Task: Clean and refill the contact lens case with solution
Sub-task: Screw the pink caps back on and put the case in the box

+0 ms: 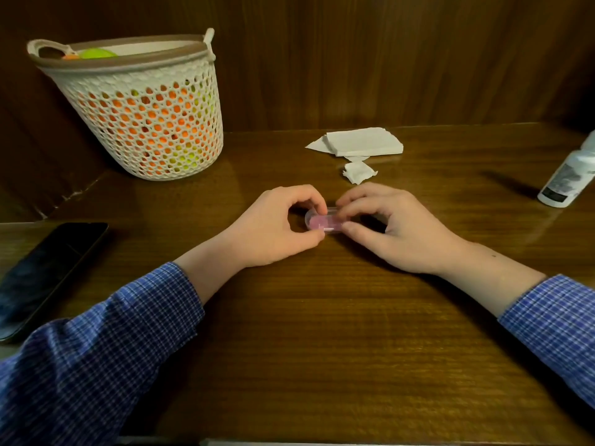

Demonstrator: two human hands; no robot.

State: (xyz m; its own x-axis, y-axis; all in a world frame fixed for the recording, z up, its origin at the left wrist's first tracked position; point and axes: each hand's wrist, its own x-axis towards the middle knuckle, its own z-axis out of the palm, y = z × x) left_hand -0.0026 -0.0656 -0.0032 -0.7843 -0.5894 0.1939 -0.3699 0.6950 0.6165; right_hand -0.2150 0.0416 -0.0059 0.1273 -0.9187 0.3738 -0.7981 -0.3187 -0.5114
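Fingers of your left hand pinched the pink case at mid-table, and your right hand pinched its other end. You looked to be opening or closing it; the bottle stood far right, well apart, a reach away.

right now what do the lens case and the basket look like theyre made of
Lens case: likely clear glossy plastic over a pink inside; its rim catches light.
Basket: probably matte off-white moulded plastic, with a regular grid of holes showing orange and green things inside.
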